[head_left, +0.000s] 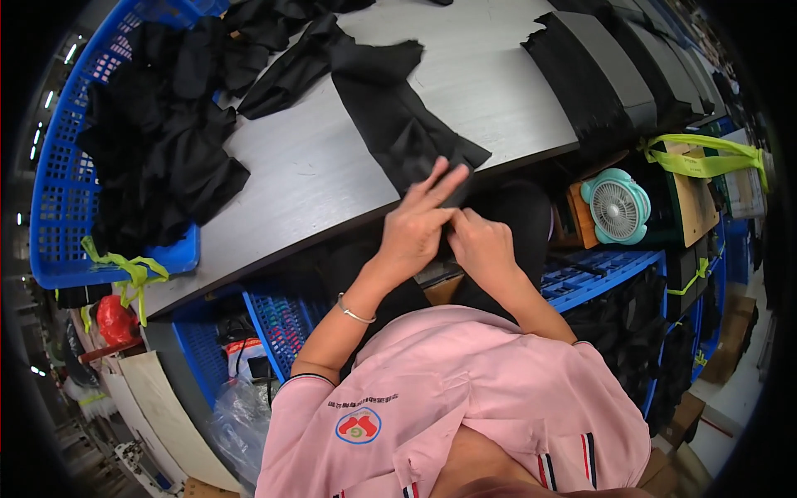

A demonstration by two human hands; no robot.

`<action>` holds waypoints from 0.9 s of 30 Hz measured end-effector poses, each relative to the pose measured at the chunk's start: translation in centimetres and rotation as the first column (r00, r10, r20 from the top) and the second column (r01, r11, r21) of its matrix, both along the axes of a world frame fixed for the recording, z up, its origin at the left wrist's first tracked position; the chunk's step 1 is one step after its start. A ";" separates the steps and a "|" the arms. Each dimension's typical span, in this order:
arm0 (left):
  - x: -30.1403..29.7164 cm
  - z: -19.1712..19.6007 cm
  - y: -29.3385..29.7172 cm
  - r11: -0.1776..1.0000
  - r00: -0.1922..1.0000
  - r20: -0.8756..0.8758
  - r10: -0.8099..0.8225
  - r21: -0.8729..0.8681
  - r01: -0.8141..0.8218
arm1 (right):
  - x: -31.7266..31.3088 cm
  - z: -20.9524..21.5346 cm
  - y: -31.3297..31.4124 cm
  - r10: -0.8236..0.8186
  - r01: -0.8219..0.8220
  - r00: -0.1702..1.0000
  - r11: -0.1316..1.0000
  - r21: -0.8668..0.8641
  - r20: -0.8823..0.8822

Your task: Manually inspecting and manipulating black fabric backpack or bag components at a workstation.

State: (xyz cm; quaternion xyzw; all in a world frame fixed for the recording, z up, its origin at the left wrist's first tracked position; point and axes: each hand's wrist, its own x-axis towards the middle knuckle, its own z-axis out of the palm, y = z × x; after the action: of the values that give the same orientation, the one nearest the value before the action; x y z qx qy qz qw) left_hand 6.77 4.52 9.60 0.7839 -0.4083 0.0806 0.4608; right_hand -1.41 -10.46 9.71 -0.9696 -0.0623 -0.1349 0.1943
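A strip of black fabric (374, 91) lies across the grey table, its near end at the table's front edge. Over that end reaches my left hand (413, 236), two fingers stretched out and apart, its thumb toward the right hand. Close beside it, my right hand (484, 249) is closed with fingers curled in a pinch; its fingertips meet the left thumb near the fabric's lower edge. Whatever sits between the right fingertips is too small to make out. A thin bracelet (355, 310) circles my left wrist.
A blue basket (50, 199) heaped with black fabric pieces (158, 141) stands on the table (290, 178) at left. Stacked black pieces (606, 66) lie at far right. Below them are a teal fan (616, 206) and a blue crate (610, 278). Another blue basket (278, 328) sits under the table.
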 end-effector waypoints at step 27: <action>-2.7 -3.1 -1.4 0.850 0.878 -0.298 0.373 -0.270 -0.453 | 2.5 0.0 1.2 -0.083 0.357 0.932 0.035 0.934 -0.353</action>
State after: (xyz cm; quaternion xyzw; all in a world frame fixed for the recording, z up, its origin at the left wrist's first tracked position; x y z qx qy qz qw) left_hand 4.04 3.17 6.50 0.7686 -0.1521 0.1527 0.6023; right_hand 1.10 -9.23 9.75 -0.5821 0.2163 -0.0703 0.7807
